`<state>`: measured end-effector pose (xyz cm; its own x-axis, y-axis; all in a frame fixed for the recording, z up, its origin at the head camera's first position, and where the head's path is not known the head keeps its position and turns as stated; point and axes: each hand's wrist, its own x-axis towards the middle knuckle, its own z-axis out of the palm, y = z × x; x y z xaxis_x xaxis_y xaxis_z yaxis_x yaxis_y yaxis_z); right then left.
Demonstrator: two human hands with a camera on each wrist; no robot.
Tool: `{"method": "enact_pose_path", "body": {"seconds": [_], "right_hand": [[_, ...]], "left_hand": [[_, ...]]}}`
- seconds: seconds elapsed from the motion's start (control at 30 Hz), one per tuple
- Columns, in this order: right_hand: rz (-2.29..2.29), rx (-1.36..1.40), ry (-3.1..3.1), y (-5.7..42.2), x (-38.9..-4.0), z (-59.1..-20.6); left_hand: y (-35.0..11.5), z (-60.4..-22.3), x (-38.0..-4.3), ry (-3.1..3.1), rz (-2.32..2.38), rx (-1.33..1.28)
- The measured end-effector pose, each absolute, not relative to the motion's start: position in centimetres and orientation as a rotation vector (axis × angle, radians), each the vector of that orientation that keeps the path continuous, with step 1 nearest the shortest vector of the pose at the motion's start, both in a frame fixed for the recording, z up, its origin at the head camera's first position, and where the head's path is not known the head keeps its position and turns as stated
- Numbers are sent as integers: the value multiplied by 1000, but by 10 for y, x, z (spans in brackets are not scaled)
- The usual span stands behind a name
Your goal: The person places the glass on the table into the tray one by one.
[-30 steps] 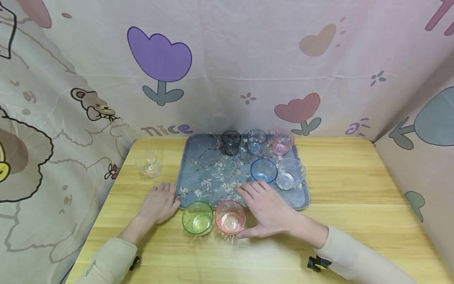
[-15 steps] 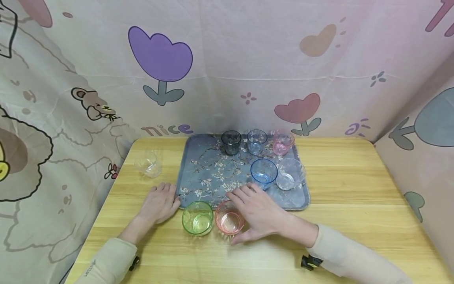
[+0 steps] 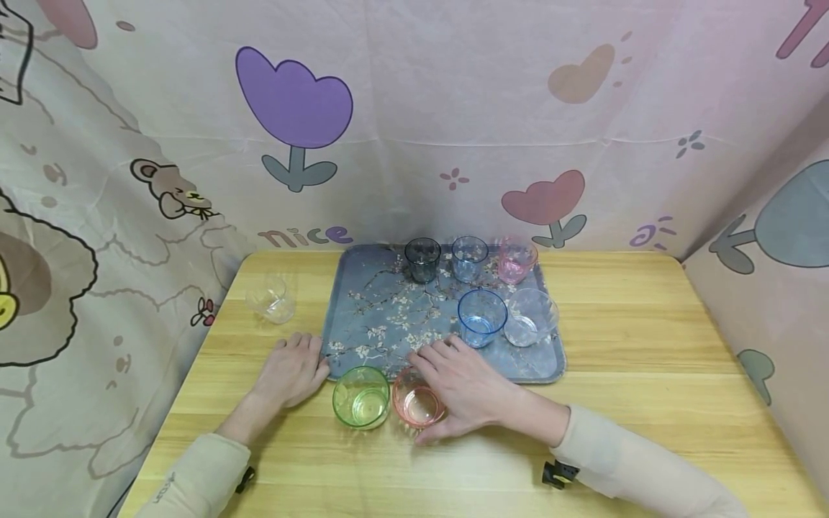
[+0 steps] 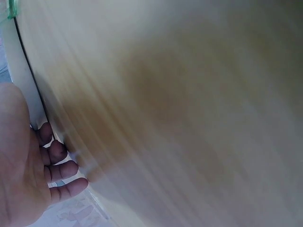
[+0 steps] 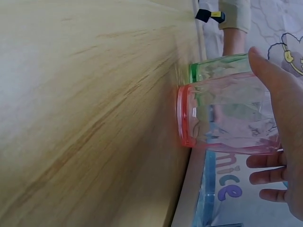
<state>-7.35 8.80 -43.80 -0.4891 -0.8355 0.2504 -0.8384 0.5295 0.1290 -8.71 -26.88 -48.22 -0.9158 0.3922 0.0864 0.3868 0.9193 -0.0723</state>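
Note:
My right hand point(image 3: 463, 388) is round the clear red cup point(image 3: 417, 409), thumb at its near side and fingers at its far side. In the right wrist view the red cup point(image 5: 227, 116) stands on the table between the thumb and the curved fingers. Close at its left is a clear green cup point(image 3: 361, 398), just in front of the tray point(image 3: 363, 324). My left hand point(image 3: 294, 370) rests by the tray's front left corner, holding nothing; the left wrist view shows its fingers point(image 4: 66, 170) loosely bent.
On the tray's right half are a black cup point(image 3: 422, 260), a pale blue cup point(image 3: 469, 259), a pink cup point(image 3: 516, 260), a blue-rimmed cup point(image 3: 482, 319) and a colourless cup point(image 3: 531, 318). Another colourless cup point(image 3: 272, 301) stands left of it. A printed cloth point(image 3: 414, 129) hangs behind the table.
My right hand has moved left, bringing its thumb and fingers round the red cup. The left hand and the cups look unmoved.

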Motion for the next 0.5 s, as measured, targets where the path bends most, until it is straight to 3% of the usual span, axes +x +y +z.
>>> {"method": "enact_pose_path", "body": {"seconds": [0.5], "right_hand": [[-11, 1418, -2475, 83, -73, -442]], "left_hand": [[-269, -483, -88, -2974, 82, -613]]}}
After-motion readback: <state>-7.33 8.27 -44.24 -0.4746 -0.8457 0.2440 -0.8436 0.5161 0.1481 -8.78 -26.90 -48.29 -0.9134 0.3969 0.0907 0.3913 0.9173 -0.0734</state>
